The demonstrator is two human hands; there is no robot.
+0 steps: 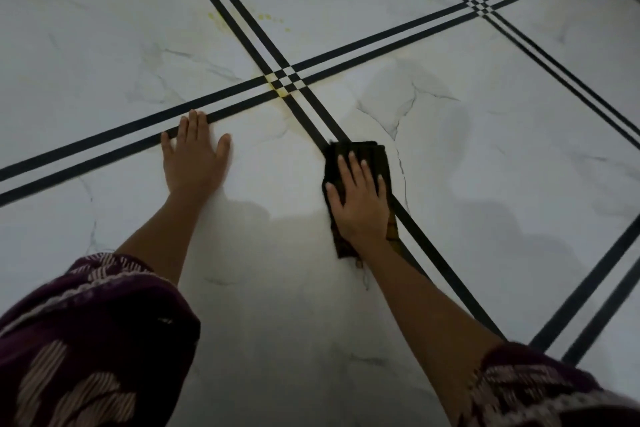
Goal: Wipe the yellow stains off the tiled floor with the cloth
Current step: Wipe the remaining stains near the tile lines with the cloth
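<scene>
Altogether two hands, one cloth and two patches of yellow stain showed on the tiled floor (485, 156), which was white marble-look tile crossed by paired black bands (104, 140). Three crossings of those bands could be counted: one near the middle, one at the upper right and a partial one at the lower right.

One group of yellow spots (263, 18) lay far from the hands, scattered on both sides of a band in the upper middle. A second yellow smear (278, 89) sat on the central crossing and trailed faintly down along the band toward the cloth.

The left hand (194, 159) lay flat on bare tile, palm down and fingers spread, its fingertips reaching the nearer black band; it held nothing, and the arm ran straight back to a dark patterned sleeve (86, 333).

The right hand (358, 203) was likewise flat with fingers splayed, pressing down on the dark cloth (363, 152). That folded cloth lay across a diagonal band, just below the central crossing and short of the smear, with its far edge showing beyond the fingertips and a corner poking out beneath the wrist. A second patterned sleeve (533, 388) covered the right upper arm.
</scene>
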